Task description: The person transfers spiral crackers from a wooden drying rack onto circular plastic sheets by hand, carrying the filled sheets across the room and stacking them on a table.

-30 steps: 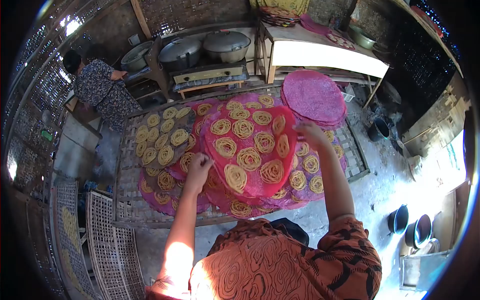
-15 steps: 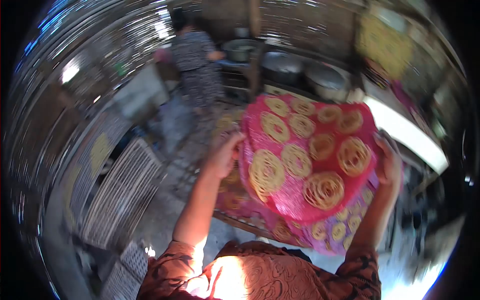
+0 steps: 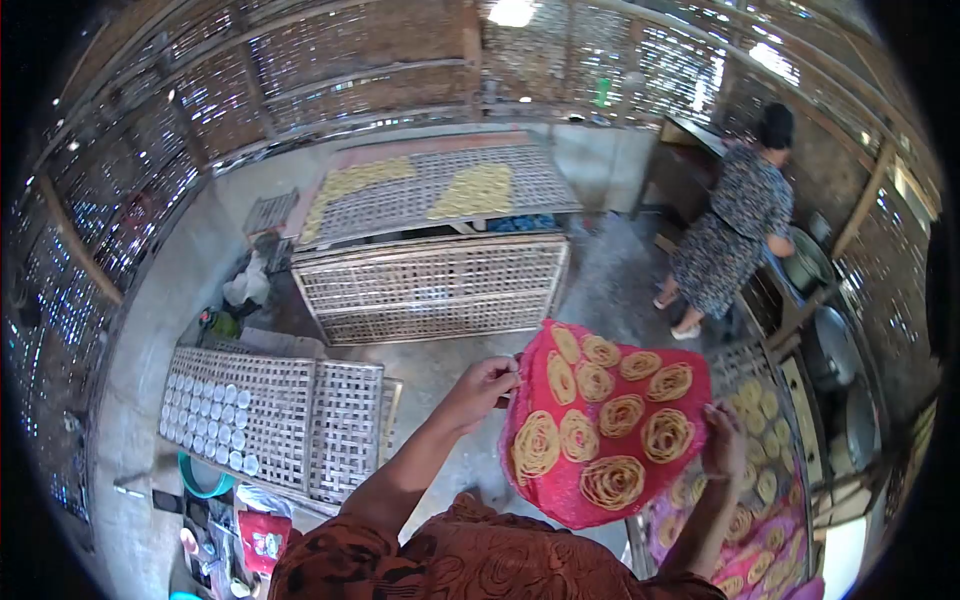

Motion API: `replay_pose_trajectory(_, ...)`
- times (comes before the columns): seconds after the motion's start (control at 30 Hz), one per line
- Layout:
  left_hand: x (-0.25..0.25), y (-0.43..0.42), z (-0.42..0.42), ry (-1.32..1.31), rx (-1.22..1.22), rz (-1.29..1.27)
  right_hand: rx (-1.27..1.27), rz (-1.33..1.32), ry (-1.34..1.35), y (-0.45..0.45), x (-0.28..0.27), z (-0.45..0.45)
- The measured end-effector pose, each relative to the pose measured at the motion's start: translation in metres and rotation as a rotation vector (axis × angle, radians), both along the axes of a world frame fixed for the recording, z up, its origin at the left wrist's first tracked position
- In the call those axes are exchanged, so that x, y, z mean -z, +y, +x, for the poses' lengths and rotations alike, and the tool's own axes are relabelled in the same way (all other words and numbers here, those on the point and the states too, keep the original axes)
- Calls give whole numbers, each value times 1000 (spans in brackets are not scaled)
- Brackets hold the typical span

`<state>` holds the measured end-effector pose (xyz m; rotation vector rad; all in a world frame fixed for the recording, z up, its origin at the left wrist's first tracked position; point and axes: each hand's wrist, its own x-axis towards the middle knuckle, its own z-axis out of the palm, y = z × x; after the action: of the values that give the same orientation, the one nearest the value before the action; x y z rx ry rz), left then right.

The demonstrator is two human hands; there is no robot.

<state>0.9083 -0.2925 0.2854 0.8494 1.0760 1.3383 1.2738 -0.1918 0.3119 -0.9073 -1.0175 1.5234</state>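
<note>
A pink-red sheet is held up in front of me, tilted toward me. Several flat, pale yellow coils of thin strands lie on it. My left hand pinches the sheet's left edge. At its right edge, my right hand grips the sheet, with some fingers hidden behind it. Below and beyond my right hand is a rack with more coils, some of them on pink and purple sheeting. The held sheet covers part of that rack.
A woven bamboo rack with yellow patches stands at the back, another panel leaning against it. At left, a woven tray carries several white rounds. A person stands at right near pots. A teal basin sits low left.
My view has swung left, so the person and pots now appear on the right. The sheet with its coils, still between both hands, has moved leftward away from over the rack.
</note>
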Motion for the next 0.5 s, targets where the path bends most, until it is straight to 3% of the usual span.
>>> replay_pose_trajectory(0.17,8,-8,-95,-10,-314,-30,-284,-70,-67,71,16,-136)
replay_pose_trajectory(0.5,43,84,-268,36,-543,-77,-567,-89,-86,241,36,-367)
